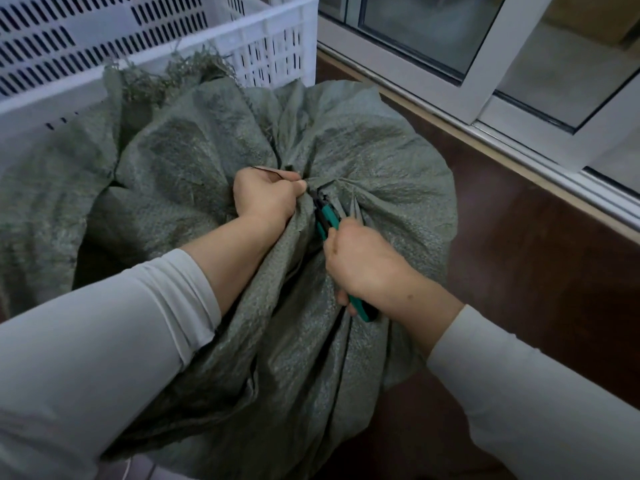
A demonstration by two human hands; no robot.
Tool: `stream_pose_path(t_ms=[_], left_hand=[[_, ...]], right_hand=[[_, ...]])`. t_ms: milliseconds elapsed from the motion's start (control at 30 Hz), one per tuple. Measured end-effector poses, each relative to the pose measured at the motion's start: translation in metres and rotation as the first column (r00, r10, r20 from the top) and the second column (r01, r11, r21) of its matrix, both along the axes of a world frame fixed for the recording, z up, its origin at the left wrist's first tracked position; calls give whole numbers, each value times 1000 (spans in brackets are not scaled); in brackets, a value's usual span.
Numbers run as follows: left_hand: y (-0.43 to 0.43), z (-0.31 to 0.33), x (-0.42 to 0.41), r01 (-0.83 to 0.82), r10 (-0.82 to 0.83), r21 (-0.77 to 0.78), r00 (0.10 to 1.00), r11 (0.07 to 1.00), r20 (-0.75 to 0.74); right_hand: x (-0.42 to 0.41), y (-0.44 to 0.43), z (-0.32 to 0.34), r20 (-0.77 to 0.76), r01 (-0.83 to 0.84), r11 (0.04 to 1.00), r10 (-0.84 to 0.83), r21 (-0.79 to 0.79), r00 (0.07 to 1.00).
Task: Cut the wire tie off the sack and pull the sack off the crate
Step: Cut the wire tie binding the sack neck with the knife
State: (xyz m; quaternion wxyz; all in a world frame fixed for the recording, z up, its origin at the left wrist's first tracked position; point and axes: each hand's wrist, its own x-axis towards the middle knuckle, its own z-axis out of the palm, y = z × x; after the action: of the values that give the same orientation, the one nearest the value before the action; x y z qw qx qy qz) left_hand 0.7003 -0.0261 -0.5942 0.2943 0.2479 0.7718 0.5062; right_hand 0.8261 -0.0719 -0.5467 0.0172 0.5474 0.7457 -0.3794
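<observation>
A grey-green woven sack [374, 174] bulges in front of me, its fabric gathered into a bunched neck at the middle. My left hand [266, 195] is fisted around that bunched neck. My right hand [363, 268] grips green-handled cutters [327, 220], their dark jaws pushed into the folds just right of my left fist. A thin dark wire [277, 172] shows along the top of my left hand. The crate under the sack is hidden by the fabric.
A white slotted plastic crate [270, 39] stands at the back left, with a second limp sack [41, 188] and frayed fibres draped over its front edge. A dark brown floor [536, 265] lies to the right, bounded by a white sliding window frame [485, 98].
</observation>
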Motion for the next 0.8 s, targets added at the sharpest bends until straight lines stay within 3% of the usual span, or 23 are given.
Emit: stream_pose_path(t_ms=[300,433,567,733,800], left_hand=[[-3,-2,-5,-20,20,-39,1000,999,-9],[-4,3,-10,14,-14,8,1000,1000,24],[-12,15,-20,170,-177,65,977,983,117],[-19,26,-23,240,-248,64,921,969,301],[-20,27,-22,266,-280,87,902,960,328]], right_hand=[[8,-6,-5,36,-72,995,69,66,997],[12,0,-4,-7,4,998,-5,-58,1000],[39,21,25,-203,169,953,-223,-253,953],[37,46,30,-401,328,944,-318,-47,859],[19,46,18,-500,344,936,-335,-79,798]])
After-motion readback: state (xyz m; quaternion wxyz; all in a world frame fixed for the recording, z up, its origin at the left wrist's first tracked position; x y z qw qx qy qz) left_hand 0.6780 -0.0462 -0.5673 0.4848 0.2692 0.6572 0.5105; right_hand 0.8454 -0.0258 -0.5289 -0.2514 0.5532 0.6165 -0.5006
